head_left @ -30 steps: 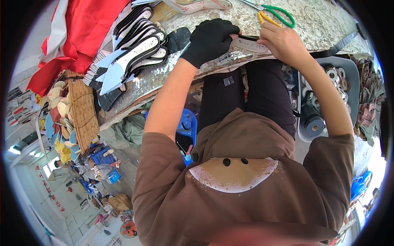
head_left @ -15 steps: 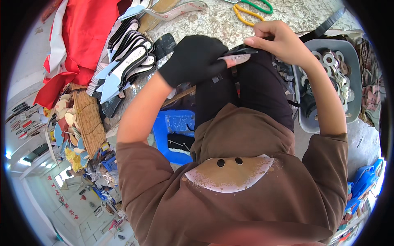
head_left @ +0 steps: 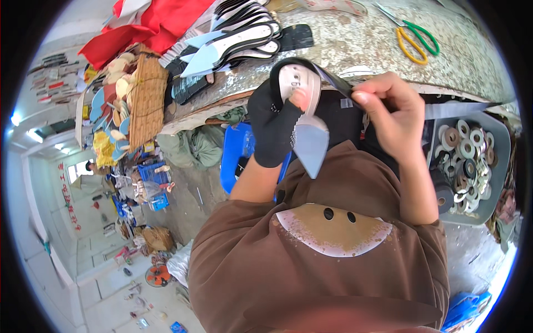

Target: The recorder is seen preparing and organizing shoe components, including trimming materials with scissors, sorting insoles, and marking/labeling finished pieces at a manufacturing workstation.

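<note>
My left hand (head_left: 271, 127), in a black glove with a bare thumb tip, grips a shoe insole (head_left: 312, 143). The thumb presses on its pale heel end, while the blue-grey pointed toe hangs toward me. A black strip (head_left: 332, 79) curves around the heel edge and runs off to the right. My bare right hand (head_left: 395, 115) pinches that strip between thumb and forefinger, a short way from the insole. Farther right, a length of grey-looking strip (head_left: 461, 110) stretches above the grey bin; whether it is the same piece is hidden behind my hand.
Stacked insoles (head_left: 244, 41) lie on the worn bench (head_left: 355, 50), beside a black patch (head_left: 296, 38) and red cloth (head_left: 150, 28). Scissors (head_left: 413, 41) with yellow and green handles rest at the back right. A grey bin (head_left: 494, 188) holds several tape rolls. A blue stool (head_left: 233, 166) stands below.
My left hand has turned, bringing the insole's face and pointed toe into view. My right hand has moved lower, still pinching the strip. The whole view has shifted.
</note>
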The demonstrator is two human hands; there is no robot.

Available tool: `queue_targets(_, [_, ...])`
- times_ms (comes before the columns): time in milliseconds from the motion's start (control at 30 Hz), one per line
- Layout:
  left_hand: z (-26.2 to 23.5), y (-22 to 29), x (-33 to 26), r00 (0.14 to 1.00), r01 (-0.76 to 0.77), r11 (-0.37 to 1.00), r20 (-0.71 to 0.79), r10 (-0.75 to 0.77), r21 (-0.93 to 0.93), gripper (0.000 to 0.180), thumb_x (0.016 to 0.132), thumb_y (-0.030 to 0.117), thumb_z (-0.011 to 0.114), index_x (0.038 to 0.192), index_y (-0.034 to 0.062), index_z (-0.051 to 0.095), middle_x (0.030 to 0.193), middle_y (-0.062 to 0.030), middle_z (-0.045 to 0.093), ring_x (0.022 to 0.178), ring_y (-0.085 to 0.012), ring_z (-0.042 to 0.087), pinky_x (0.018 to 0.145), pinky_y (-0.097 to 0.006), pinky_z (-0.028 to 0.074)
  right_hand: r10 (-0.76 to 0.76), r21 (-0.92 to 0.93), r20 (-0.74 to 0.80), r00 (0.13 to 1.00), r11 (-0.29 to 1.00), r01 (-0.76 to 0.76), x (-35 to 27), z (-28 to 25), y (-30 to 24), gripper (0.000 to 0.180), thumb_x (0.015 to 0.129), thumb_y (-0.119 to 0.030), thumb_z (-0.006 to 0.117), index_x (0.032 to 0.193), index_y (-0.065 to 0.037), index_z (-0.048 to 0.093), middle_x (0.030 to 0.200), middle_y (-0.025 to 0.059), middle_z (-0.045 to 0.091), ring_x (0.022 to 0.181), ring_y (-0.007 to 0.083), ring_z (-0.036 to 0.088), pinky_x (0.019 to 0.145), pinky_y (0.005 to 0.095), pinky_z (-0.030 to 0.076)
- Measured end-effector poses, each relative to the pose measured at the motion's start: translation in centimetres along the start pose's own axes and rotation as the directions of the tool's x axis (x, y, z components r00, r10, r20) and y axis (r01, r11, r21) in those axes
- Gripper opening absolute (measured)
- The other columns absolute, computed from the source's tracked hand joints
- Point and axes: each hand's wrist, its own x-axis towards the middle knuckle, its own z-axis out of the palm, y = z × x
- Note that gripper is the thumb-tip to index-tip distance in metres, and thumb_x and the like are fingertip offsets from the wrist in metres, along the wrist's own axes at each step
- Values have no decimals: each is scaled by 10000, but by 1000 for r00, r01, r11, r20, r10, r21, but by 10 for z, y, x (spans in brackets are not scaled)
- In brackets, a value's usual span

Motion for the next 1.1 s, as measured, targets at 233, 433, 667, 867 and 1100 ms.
queue_targets(233, [42, -3, 10, 971, -30, 928, -232, -62, -371, 441, 945, 321, 661, 1230, -9, 598, 898, 3, 628, 758, -63, 535, 691, -224, 448, -207, -385, 57, 977, 898, 213, 24, 41, -13, 104, 835, -78, 721, 886, -41, 638, 723, 89, 679, 624, 258, 660, 581, 318, 508])
queue_targets(433, [40, -17, 8, 982, 141, 945, -81, -172, -295, 376, 939, 218, 643, 1212, -39, 614, 868, -32, 656, 761, -76, 576, 687, -233, 470, -246, -561, 188, 951, 767, 310, 21, 24, 1, 129, 810, -1, 693, 868, 1, 578, 816, 88, 517, 672, 253, 549, 612, 325, 455])
queue_targets(667, [46, -19, 7, 929, 344, 891, -30, -368, -296, 239, 929, 233, 638, 865, 3, 638, 749, -80, 651, 651, -147, 635, 585, -254, 486, -267, -686, 298, 917, 608, 400, -9, 4, 31, 197, 797, -194, 733, 794, -75, 576, 784, 56, 502, 614, 256, 592, 516, 374, 469])
queue_targets(867, [51, -26, 4, 928, 371, 913, 44, -369, -170, 204, 916, 191, 658, 887, -10, 645, 766, -73, 656, 661, -129, 632, 601, -256, 494, -80, -690, 417, 906, 620, 373, -20, -18, 40, 168, 796, -183, 724, 809, -82, 591, 799, 45, 531, 642, 258, 608, 527, 373, 469])
queue_targets(1100, [41, -24, 12, 936, 59, 992, 351, -17, -107, 259, 796, 51, 757, 1026, -15, 658, 935, -88, 697, 844, -150, 669, 747, -285, 539, -153, -652, 208, 966, 714, 254, -11, -27, 34, 119, 804, -162, 713, 846, -96, 623, 833, 42, 580, 679, 287, 616, 577, 390, 489])
